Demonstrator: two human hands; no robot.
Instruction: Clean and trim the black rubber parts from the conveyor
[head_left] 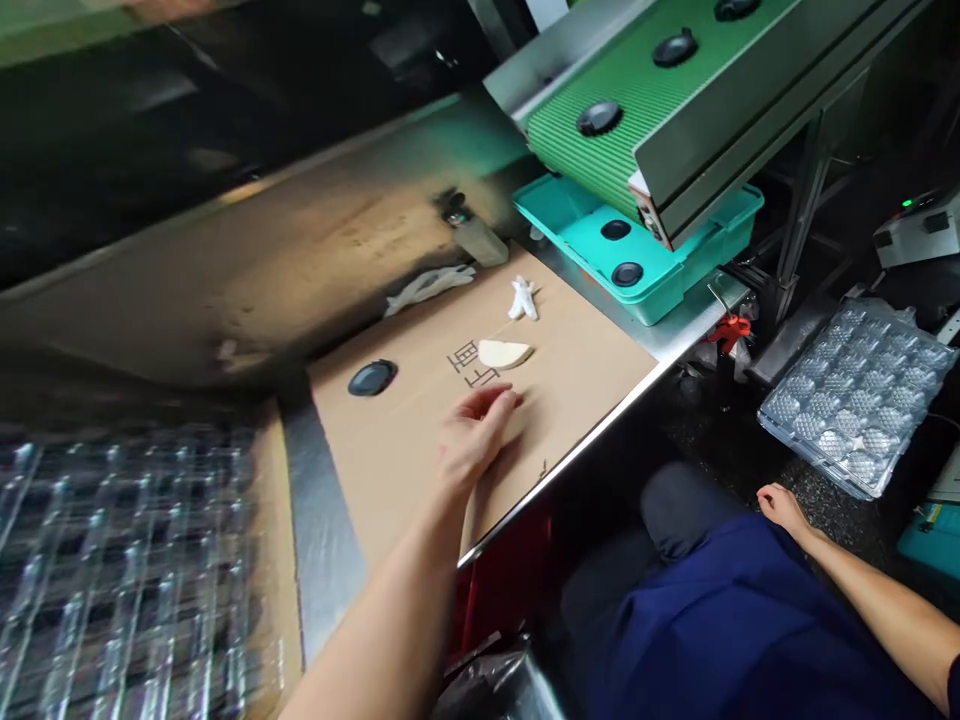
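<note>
My left hand [480,430] is over the cardboard sheet [405,450], its thumb and fingers curled together with nothing visible in them. Just beyond its fingertips lies a cream half-round pad [504,353], apart from the hand. A round black plastic part [373,377] rests on the cardboard to the left. Farther back are a crumpled white glove-like piece [523,298] and a strip of white cloth [431,288]. My right hand [784,505] hangs beside my leg, away from the bench, its fingers loosely bent and apart, holding nothing visible.
A green conveyor belt [577,160] carries several black parts above a teal bin [652,300] holding two more. A spray-gun-like tool [476,235] stands behind the cardboard. Clear plastic trays are stacked at right [862,390]; another clear tray [127,570] lies at left, blurred.
</note>
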